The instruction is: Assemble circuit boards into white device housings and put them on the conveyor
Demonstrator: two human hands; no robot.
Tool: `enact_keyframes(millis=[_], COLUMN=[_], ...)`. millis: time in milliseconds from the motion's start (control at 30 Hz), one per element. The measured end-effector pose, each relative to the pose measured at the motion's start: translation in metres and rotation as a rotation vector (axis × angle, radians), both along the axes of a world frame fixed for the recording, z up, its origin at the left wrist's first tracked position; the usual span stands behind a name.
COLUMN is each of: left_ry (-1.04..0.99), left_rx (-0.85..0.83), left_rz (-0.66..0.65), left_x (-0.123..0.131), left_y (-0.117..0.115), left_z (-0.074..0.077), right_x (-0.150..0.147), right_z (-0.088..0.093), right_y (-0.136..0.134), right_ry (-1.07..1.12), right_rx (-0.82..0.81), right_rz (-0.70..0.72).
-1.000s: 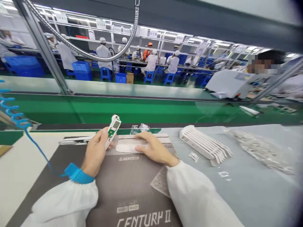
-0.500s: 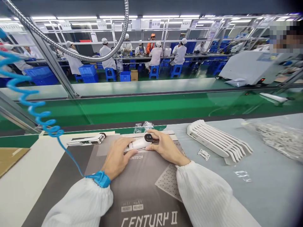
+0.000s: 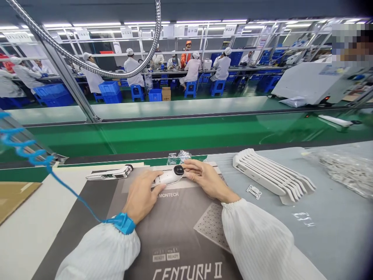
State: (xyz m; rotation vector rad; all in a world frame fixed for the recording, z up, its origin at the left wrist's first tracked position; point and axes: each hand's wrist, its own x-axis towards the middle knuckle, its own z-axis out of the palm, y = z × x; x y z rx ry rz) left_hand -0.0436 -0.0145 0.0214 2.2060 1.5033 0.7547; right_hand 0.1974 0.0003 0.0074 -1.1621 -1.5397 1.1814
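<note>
Bench (image 3: pixel 26 233): Montech desk mat (image 3: pixel 177 229)
Left hand (image 3: pixel 142 192): fingers clenched on white plastic housing (image 3: pixel 167 177)
Right hand (image 3: pixel 208 181): fingers clenched near its black-capped end (image 3: pixel 178 170)
3 o'clock: white casings (image 3: pixel 274 175)

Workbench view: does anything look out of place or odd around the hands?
The white casing between the left hand and right hand shows no visible damage. The oddest thing is a small white bracket lying loose on the grey sheet, apart from the bagged parts.

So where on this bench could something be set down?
The grey sheet has bare room below the white frames and right of the right sleeve. The white strip left of the printed mat is bare. Crowded: the left hand and right hand around the white housing, beside a slim device.
</note>
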Motion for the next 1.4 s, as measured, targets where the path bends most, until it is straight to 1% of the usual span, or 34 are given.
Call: enact_keyframes(millis=[67, 167, 233, 367, 567, 633, 767, 800, 867, 933, 967, 1033, 1100, 1167, 1233, 1300, 1367, 1400], left_ry=[-0.040, -0.111, -0.053, 0.125, 0.174, 0.162, 0.013, -0.029, -0.108, -0.163, -0.160, -0.065, 0.083, 0.186, 0.230, 0.222, 0.129, 0.060], left_rx=[0.024, 0.071, 0.088, 0.081, 0.115, 0.099, 0.098, 0.110, 0.113, 0.088, 0.074, 0.042, -0.002, -0.044, -0.074, -0.076, -0.005, 0.056], left_rz=[0.028, 0.075, 0.068, 0.024, 0.034, 0.007, -0.169, -0.183, -0.163, -0.137, -0.132, -0.133, -0.141, -0.139, -0.098, 0.007, 0.115, 0.142], left_x=[-0.001, -0.005, -0.008, -0.007, 0.001, 0.001, 0.004, 0.006, 0.014, 0.025, 0.031, 0.042, 0.049, 0.049, 0.045, 0.037, 0.031, 0.029], left_y=[-0.001, 0.001, 0.002, 0.004, -0.002, -0.003, -0.004, -0.006, -0.010, -0.015, -0.019, -0.026, -0.031, -0.033, -0.031, -0.026, -0.022, -0.021], left_z=[0.004, 0.008, 0.008, 0.002, -0.003, -0.006, -0.012, -0.013, -0.012, -0.009, -0.008, -0.006, -0.005, -0.002, 0.000, 0.003, 0.004, 0.004], right_x=[0.000, -0.004, -0.007, -0.014, -0.020, -0.018, -0.012, -0.012, -0.016, -0.028, -0.035, -0.049, -0.057, -0.060, -0.058, -0.057, -0.059, -0.061], right_z=[0.000, 0.003, 0.004, 0.002, -0.002, -0.003, -0.004, -0.003, -0.001, 0.001, 0.001, -0.001, -0.004, -0.004, 0.002, 0.009, 0.015, 0.016], right_y=[-0.001, -0.004, -0.006, -0.006, -0.005, -0.004, -0.001, 0.000, 0.001, 0.000, -0.001, -0.004, -0.006, -0.008, -0.009, -0.010, -0.013, -0.015], right_ry=[-0.055, -0.136, -0.170, -0.183, -0.174, -0.143, -0.051, -0.017, 0.086, 0.267, 0.370, 0.547, 0.666, 0.760, 0.806, 0.785, 0.749, 0.742], right_rx=[0.017, 0.050, 0.071, 0.111, 0.097, 0.099, 0.066, 0.047, -0.006, -0.083, -0.128, -0.222, -0.318, -0.388, -0.417, -0.389, -0.342, -0.327], right_rz=[0.024, -0.005, -0.020, -0.031, -0.040, -0.037, -0.016, -0.016, -0.040, -0.086, -0.106, -0.138, -0.168, -0.196, -0.164, -0.067, 0.050, 0.095])
